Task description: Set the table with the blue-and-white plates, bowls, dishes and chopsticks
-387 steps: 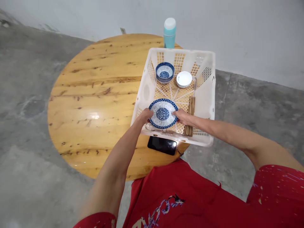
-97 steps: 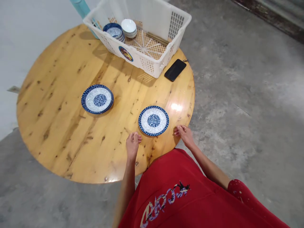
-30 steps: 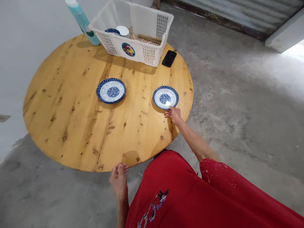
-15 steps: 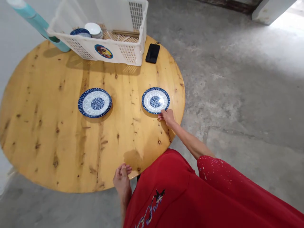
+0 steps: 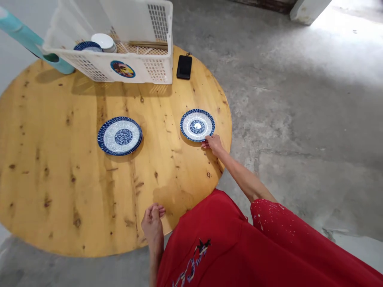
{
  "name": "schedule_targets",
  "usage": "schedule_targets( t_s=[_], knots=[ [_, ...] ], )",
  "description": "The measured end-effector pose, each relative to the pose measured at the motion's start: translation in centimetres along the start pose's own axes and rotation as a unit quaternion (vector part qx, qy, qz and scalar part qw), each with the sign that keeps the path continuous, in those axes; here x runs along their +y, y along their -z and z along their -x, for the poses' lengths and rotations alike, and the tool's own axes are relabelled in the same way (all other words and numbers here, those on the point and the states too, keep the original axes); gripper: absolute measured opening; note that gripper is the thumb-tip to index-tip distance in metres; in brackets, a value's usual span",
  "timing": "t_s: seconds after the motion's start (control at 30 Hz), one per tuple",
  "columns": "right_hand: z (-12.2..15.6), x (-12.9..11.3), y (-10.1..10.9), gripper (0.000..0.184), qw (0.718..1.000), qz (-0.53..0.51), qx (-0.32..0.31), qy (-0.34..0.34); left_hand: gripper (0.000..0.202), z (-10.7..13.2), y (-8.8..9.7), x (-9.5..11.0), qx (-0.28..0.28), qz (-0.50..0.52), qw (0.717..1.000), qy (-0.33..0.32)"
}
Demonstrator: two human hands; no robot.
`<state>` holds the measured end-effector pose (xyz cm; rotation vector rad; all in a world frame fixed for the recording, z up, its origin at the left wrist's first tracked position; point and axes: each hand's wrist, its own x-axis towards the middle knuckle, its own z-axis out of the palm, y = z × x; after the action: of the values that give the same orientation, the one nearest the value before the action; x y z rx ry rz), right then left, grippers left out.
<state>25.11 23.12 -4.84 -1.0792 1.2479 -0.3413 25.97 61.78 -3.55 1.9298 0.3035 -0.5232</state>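
Observation:
A blue-and-white plate (image 5: 196,137) lies at the right side of the round wooden table (image 5: 167,167). My right hand (image 5: 213,144) grips its near rim, thumb on top and fingers below the edge. Whether the plate is lifted off the wood is hard to tell. Left of it sits a small stack of like-patterned plates (image 5: 115,141), touched by neither hand. Over the table's near edge, my left hand (image 5: 153,221) is loosely closed, thumb against the curled fingers, with nothing seen in it.
At the back stands a white plastic crate (image 5: 140,69) holding a blue-rimmed plate (image 5: 88,45), white bowls (image 5: 103,41) and long thin sticks (image 5: 148,44). A black phone (image 5: 184,67) lies beside it. A turquoise cylinder-like object (image 5: 31,40) leans at the back left.
The camera view has shifted a little, moving the crate and phone leftward in the picture. My right hand stays on the plate's rim; my left hand keeps its closed shape.

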Motion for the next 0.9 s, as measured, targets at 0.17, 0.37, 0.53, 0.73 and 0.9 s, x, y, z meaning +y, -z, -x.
schedule_targets(
  t_s=[0.17, 0.37, 0.53, 0.73, 0.9],
  knots=[
    [0.4, -0.2, -0.2, 0.014, 1.000, 0.007, 0.016, -0.002, 0.039, -2.7, 3.2, -0.2, -0.008, -0.013, 1.000, -0.011],
    [0.6, -0.3, -0.3, 0.010, 1.000, 0.010, 0.024, -0.006, 0.039, -4.2, 5.0, -0.2, -0.003, -0.009, 1.000, -0.018],
    [0.7, 0.1, -0.2, 0.008, 1.000, 0.011, 0.020, -0.013, 0.040, -4.0, 4.5, -0.7, -0.014, 0.000, 1.000, -0.011],
    [0.8, 0.5, -0.2, 0.008, 1.000, 0.016, 0.023, -0.012, 0.043, -3.4, 3.2, -1.4, -0.037, 0.001, 0.999, 0.002],
    [0.8, 0.5, -0.3, 0.010, 1.000, 0.022, 0.019, -0.011, 0.042, -3.6, 3.0, -1.7, -0.037, 0.014, 0.999, 0.004]
  ],
)
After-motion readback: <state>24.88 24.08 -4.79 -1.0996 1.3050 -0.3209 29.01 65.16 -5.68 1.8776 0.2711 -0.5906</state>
